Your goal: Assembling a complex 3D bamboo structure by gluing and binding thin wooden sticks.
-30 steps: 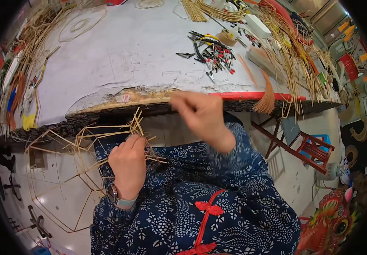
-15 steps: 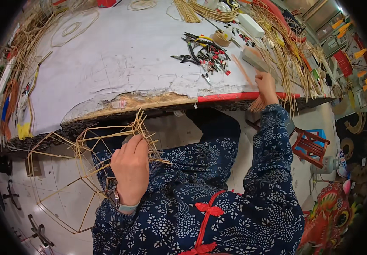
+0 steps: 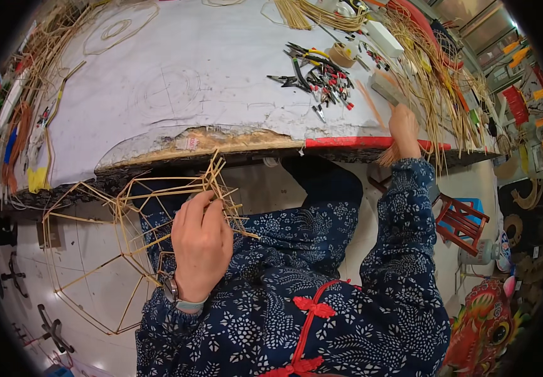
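Observation:
My left hand (image 3: 202, 245) is closed around one end of a bamboo-strip frame (image 3: 127, 254), an open lattice of thin tied strips held over my lap. Loose strip ends stick out past its fingers. Beyond the table's front edge, my right hand (image 3: 404, 131) is closed by the near end of a grey block (image 3: 387, 89). What its fingers hold, if anything, is hidden. Thin orange strips (image 3: 370, 103) lie beside that hand, and their frayed ends (image 3: 387, 157) hang over the edge below it.
Pliers (image 3: 296, 78) and red-and-black clips (image 3: 334, 91) lie heaped on the white-covered table (image 3: 221, 69) near a tape roll (image 3: 342, 55). Bundled bamboo strips (image 3: 431, 81) crowd the right side. A wooden stool (image 3: 463, 220) stands on the floor at right, near a red dragon head (image 3: 488, 320).
My right hand has moved slightly closer to the grey block, its fingers now lower over the block's near end. My left hand still grips the frame and has shifted slightly right with it.

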Demonstrator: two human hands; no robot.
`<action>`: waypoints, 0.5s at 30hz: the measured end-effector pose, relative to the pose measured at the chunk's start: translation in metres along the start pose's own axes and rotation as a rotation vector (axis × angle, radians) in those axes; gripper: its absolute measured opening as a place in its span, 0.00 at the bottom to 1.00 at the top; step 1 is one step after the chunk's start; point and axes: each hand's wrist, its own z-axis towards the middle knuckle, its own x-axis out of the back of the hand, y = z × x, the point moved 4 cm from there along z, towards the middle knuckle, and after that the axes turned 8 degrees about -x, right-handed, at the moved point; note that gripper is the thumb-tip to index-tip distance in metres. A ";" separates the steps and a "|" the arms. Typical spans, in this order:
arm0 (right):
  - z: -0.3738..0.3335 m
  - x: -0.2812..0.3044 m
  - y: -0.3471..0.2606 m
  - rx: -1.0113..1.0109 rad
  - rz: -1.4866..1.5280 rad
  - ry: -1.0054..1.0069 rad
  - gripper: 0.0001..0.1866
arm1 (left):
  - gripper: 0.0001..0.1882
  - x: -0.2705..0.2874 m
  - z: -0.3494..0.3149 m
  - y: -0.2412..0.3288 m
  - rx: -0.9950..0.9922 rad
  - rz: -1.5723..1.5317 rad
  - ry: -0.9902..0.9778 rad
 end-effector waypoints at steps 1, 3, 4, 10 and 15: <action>0.006 -0.002 0.003 0.002 -0.002 -0.038 0.17 | 0.12 0.000 -0.001 0.000 0.000 0.000 0.001; 0.014 -0.021 0.019 0.031 0.084 -0.110 0.15 | 0.12 -0.002 -0.002 -0.001 0.000 -0.001 0.007; 0.016 -0.034 0.028 0.059 0.174 -0.186 0.14 | 0.12 -0.003 -0.003 -0.001 0.000 -0.003 0.010; 0.019 -0.063 0.049 0.044 0.243 -0.185 0.14 | 0.12 -0.001 -0.005 -0.002 -0.006 -0.033 0.003; -0.012 0.025 -0.018 0.016 -0.125 0.038 0.09 | 0.09 0.014 -0.003 -0.001 0.001 0.046 0.041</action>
